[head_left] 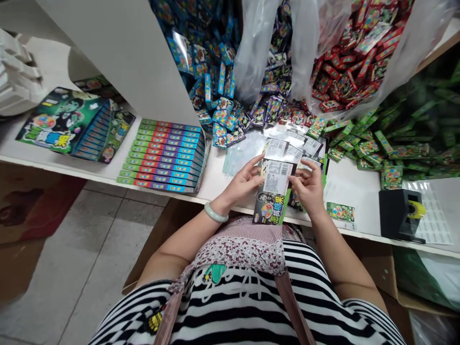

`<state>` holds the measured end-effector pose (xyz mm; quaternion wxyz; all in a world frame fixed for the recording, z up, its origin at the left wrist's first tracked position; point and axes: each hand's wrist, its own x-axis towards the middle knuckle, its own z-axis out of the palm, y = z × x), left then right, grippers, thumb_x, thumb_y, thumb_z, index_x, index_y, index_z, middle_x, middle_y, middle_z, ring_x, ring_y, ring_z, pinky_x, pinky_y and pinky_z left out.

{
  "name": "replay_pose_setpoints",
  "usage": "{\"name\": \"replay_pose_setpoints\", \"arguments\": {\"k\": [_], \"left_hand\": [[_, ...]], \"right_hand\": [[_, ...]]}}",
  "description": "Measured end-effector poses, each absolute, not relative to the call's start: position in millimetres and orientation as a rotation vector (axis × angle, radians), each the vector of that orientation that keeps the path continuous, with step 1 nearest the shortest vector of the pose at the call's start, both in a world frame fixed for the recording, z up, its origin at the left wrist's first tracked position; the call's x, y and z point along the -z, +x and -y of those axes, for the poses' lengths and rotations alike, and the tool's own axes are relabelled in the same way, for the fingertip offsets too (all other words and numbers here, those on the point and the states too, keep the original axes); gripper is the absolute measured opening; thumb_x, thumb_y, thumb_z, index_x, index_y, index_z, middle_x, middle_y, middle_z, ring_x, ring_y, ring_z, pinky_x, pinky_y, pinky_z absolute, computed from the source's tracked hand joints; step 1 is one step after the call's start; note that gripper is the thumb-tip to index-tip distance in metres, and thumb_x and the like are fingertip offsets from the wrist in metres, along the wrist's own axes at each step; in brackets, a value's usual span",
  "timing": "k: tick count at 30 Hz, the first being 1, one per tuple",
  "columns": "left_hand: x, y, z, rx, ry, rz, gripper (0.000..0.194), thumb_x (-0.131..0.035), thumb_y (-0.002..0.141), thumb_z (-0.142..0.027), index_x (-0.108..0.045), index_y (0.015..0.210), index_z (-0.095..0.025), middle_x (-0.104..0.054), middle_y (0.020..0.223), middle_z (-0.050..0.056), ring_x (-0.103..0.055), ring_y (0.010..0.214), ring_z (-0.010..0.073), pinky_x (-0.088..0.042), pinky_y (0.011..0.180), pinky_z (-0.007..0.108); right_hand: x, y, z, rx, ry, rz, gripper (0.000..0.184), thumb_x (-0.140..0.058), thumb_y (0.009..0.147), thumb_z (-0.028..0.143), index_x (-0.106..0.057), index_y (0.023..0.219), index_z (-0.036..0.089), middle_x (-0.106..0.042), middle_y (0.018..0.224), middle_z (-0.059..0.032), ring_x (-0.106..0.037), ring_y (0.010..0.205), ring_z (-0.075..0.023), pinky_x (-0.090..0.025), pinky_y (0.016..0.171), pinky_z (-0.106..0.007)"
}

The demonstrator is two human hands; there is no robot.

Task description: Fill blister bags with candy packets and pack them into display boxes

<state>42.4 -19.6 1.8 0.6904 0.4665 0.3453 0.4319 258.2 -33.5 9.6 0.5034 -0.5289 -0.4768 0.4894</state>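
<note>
Close to my body, a flat printed candy carton [269, 209], black and green with a colourful round picture, is held between both hands. A white label with a barcode [276, 176] lies across its upper part. My left hand [247, 180] pinches the carton's left edge, thumb on top, with a pale bangle [216, 212] round the wrist. At the right edge, my right hand [308, 186] has thumb and fingers closed by the label's corner. Beyond the hands lie more flat cartons with white labels [311, 146], partly overlapping.
Small candy boxes are heaped behind: blue [221, 72], purple [273, 103], red [350, 72] and green [391, 153]. Several long boxes form a stack [161, 155] at left, beside a filled display box [61, 122]. A black tape dispenser [397, 213] stands right, near a single green box [340, 211].
</note>
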Motion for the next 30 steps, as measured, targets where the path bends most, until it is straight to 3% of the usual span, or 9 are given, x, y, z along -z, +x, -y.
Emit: {"name": "replay_pose_setpoints", "arguments": {"k": [3,7,10,14,19,24,28,30], "left_hand": [[-5.7,34.0,21.3,-0.908,1.080,-0.772,0.072,-0.075,0.082,-0.035,-0.038,0.143,-0.029,-0.066,0.106,0.005,-0.066,0.086,0.0136,-0.054,0.079,0.027],[-17.5,25.6,22.4,-0.788,1.120,-0.764,0.063,-0.078,0.077,-0.031,-0.041,0.128,-0.025,-0.065,0.089,0.000,-0.065,0.075,0.0121,-0.052,0.071,0.026],[-30.2,28.2,24.7,-0.817,1.186,-0.792,0.046,-0.075,0.079,-0.031,-0.045,0.113,-0.022,-0.063,0.084,-0.001,-0.062,0.073,0.0111,-0.050,0.067,0.024],[-45.3,37.1,26.4,-1.016,1.351,-0.969,0.021,-0.063,0.091,-0.038,-0.055,0.096,-0.019,-0.061,0.084,0.000,-0.059,0.076,0.0106,-0.048,0.069,0.024],[-45.8,38.1,21.3,-1.061,1.249,-1.001,0.025,-0.067,0.088,-0.041,-0.058,0.085,-0.018,-0.070,0.093,0.004,-0.065,0.086,0.0138,-0.052,0.074,0.027],[-48.7,31.8,18.5,-1.012,1.130,-0.955,0.039,-0.072,0.082,-0.037,-0.061,0.115,-0.020,-0.074,0.093,0.005,-0.069,0.085,0.0148,-0.055,0.072,0.027],[-60.3,32.0,22.7,-1.033,1.269,-0.948,0.020,-0.073,0.081,-0.034,-0.069,0.092,-0.017,-0.074,0.101,0.007,-0.069,0.097,0.0174,-0.056,0.088,0.034],[-64.1,34.6,23.3,-1.044,1.299,-0.948,0.017,-0.075,0.079,-0.033,-0.068,0.083,-0.018,-0.073,0.097,0.006,-0.068,0.093,0.0166,-0.056,0.087,0.034]], "right_hand": [[-12.6,258.0,36.3,-1.197,-1.297,1.194,0.050,-0.073,0.077,0.039,-0.049,0.119,0.029,-0.064,0.091,0.0002,-0.056,0.059,-0.0128,-0.048,0.050,-0.028],[-21.3,259.9,41.2,-1.323,-1.281,1.306,0.046,-0.071,0.081,0.047,-0.052,0.120,0.031,-0.060,0.085,0.0019,-0.049,0.050,-0.0110,-0.045,0.044,-0.028],[-33.1,263.8,40.7,-1.407,-1.254,1.355,0.038,-0.069,0.082,0.055,-0.055,0.105,0.027,-0.056,0.072,0.0044,-0.049,0.049,-0.0115,-0.043,0.043,-0.026],[-48.7,266.7,35.3,-1.260,-1.326,1.464,0.032,-0.065,0.087,0.055,-0.059,0.090,0.024,-0.054,0.066,0.0037,-0.048,0.053,-0.0118,-0.044,0.049,-0.026],[-58.6,262.7,23.9,-1.286,-1.248,1.447,0.033,-0.072,0.081,0.052,-0.059,0.078,0.022,-0.062,0.083,-0.0013,-0.052,0.062,-0.0120,-0.045,0.052,-0.026],[-63.7,258.3,17.3,-1.418,-1.177,1.342,0.039,-0.080,0.072,0.050,-0.061,0.096,0.026,-0.061,0.079,0.0004,-0.057,0.068,-0.0154,-0.046,0.049,-0.025],[-70.7,262.1,21.5,-1.279,-1.148,1.573,0.023,-0.075,0.081,0.044,-0.064,0.082,0.024,-0.065,0.091,-0.0045,-0.062,0.085,-0.0188,-0.050,0.059,-0.028],[-74.5,262.7,22.7,-1.226,-1.140,1.662,0.023,-0.074,0.082,0.043,-0.064,0.078,0.023,-0.066,0.092,-0.0053,-0.062,0.089,-0.0195,-0.051,0.062,-0.029]]}}
